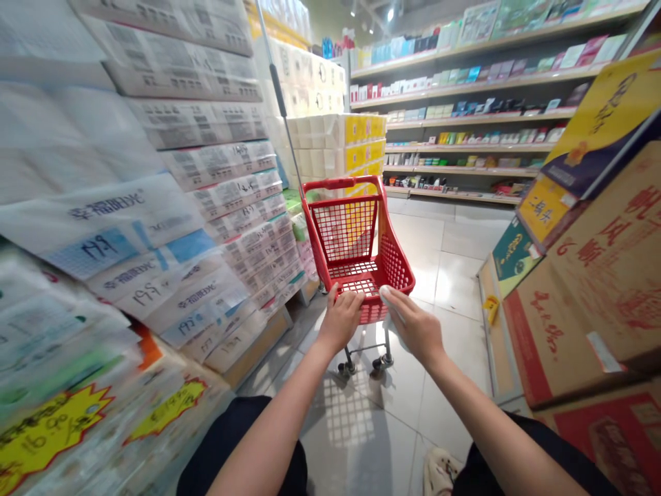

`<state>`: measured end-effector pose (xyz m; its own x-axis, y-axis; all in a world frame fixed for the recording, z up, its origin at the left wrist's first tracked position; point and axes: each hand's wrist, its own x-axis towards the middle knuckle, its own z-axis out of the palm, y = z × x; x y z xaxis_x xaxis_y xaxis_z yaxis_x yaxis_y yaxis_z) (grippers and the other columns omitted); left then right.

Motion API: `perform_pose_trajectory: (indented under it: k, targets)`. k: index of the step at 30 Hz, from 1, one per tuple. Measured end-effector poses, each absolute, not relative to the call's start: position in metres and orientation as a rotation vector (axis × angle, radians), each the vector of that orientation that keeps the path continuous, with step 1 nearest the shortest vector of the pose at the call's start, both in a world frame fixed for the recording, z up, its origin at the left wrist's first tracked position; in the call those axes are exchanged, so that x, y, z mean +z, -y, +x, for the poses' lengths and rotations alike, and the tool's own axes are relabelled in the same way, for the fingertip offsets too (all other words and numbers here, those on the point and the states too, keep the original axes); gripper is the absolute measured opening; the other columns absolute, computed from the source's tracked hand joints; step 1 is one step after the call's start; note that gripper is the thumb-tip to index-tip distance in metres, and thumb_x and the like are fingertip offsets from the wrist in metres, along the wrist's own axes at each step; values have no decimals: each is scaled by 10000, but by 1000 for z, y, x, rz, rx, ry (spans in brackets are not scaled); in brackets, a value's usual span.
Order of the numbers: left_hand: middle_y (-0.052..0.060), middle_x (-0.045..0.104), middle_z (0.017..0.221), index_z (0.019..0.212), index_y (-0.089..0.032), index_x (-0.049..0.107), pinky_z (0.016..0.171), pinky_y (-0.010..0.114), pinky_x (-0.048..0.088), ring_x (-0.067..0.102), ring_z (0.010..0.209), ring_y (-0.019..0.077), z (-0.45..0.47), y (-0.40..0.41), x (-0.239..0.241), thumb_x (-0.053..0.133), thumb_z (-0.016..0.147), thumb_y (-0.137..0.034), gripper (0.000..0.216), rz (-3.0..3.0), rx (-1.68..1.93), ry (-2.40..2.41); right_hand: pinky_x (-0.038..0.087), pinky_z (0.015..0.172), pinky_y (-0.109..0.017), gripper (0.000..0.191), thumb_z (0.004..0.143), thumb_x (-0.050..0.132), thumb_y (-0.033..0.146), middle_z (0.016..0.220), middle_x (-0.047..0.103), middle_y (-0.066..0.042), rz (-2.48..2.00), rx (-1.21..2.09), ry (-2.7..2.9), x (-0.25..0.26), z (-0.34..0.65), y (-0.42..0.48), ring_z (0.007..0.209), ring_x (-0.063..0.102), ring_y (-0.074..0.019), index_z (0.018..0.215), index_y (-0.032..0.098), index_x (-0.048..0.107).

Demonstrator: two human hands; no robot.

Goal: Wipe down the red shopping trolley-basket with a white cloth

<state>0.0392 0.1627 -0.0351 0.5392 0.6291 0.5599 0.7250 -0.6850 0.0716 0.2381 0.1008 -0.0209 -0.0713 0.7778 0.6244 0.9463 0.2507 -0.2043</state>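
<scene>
A small red plastic shopping cart (396, 270) with lattice walls stands in front of me, its handle on the far side. No goods show in its basket. My left hand (339, 318) is closed over the near rim, thumb at the left corner. At the rim's right part, my right hand (416, 327) pinches a white cloth or tissue (396, 324) against the red edge. Part of the cloth hangs below the fingers. A thin metal pole (289, 131) with a dark sleeve rises from the cart's far left corner.
Stacked paper packs (237, 186) with handwritten prices line the left side. Cardboard boxes (583, 303) stand close on the right. Shelves (465, 120) of small goods fill the back. Pale floor tiles (428, 386) run between; one beige clog (438, 472) shows below.
</scene>
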Motion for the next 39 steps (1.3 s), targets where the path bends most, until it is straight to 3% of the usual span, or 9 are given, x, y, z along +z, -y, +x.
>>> perform_pose_trajectory:
  k: [5, 12, 17, 22, 29, 36, 39]
  targets:
    - [45, 624, 1154, 1283, -225, 488, 1214, 483, 193, 557, 1157, 196, 37, -161, -32, 478, 925, -173, 362, -2580, -852, 1163, 538, 714, -205, 474, 954, 481, 208, 1393, 556, 49, -1487, -364, 2041, -20, 218, -105, 1007, 677, -132, 1390, 393, 490]
    - [60, 568, 1315, 1417, -209, 386, 1200, 439, 242, 477, 1289, 197, 35, -161, -28, 439, 931, -147, 493, -2637, -829, 1059, 522, 598, -201, 364, 976, 468, 322, 1328, 608, 94, -1722, -374, 1729, -10, 275, -117, 1001, 682, -141, 1315, 420, 554]
    - [74, 532, 1370, 1410, -192, 392, 1214, 465, 206, 416, 1346, 215, 45, -157, -29, 460, 920, -170, 496, -2649, -857, 1071, 557, 699, -218, 420, 986, 429, 298, 1404, 547, 64, -1633, -280, 1827, -17, 245, -109, 1072, 656, -146, 1391, 397, 481]
    - [81, 550, 1330, 1396, -196, 406, 1205, 469, 216, 453, 1302, 225, 46, -156, -31, 474, 915, -198, 486, -2648, -848, 1113, 554, 707, -208, 420, 987, 434, 301, 1398, 550, 86, -1542, -210, 2004, -12, 233, -108, 1061, 657, -125, 1387, 423, 473]
    - [87, 546, 1317, 1414, -192, 380, 1201, 471, 208, 454, 1291, 237, 48, -156, -31, 498, 899, -215, 529, -2656, -818, 1088, 531, 598, -218, 392, 972, 450, 306, 1357, 583, 98, -1775, -319, 1678, -8, 291, -120, 996, 679, -148, 1330, 442, 533]
    - [89, 559, 1298, 1392, -200, 410, 1182, 474, 227, 471, 1263, 242, 52, -154, -32, 518, 893, -230, 512, -2634, -851, 1133, 549, 732, -202, 427, 993, 412, 282, 1403, 545, 83, -1551, -233, 1964, -14, 243, -107, 1092, 641, -122, 1394, 418, 469]
    - [91, 568, 1275, 1385, -204, 417, 1158, 467, 262, 487, 1236, 244, 49, -153, -31, 523, 890, -233, 507, -2635, -836, 1137, 541, 700, -197, 407, 994, 418, 291, 1377, 568, 93, -1563, -269, 1978, -13, 252, -112, 1052, 658, -122, 1370, 426, 494]
